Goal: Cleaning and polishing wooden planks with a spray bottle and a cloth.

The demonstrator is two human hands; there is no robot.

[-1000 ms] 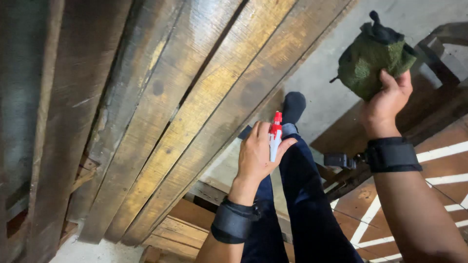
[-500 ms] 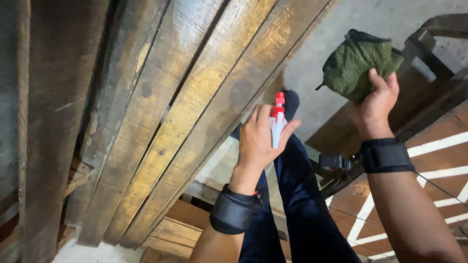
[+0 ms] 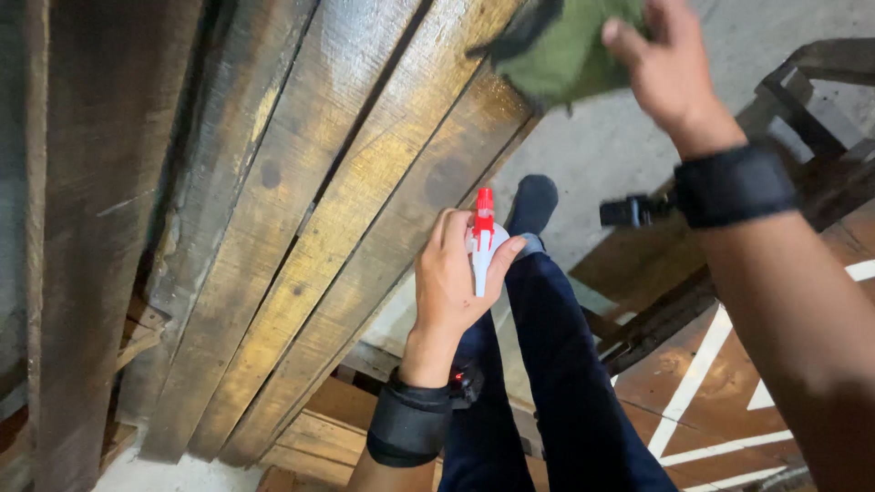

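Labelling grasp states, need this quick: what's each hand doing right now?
Left hand: closed around a spray bottle with a red nozzle.
Right hand: closed on a green cloth.

The green cloth (image 3: pixel 565 46) is blurred and cut off by the top edge.

Both forearms are bare, with no sleeves. The left hand (image 3: pixel 456 278) has a broad black padded wrist band just below it, with a small red light at the band's edge. The right hand (image 3: pixel 670 68) has a matching black wrist band, a small black clip jutting from its side. The legs wear dark navy trousers, ending in a black shoe.
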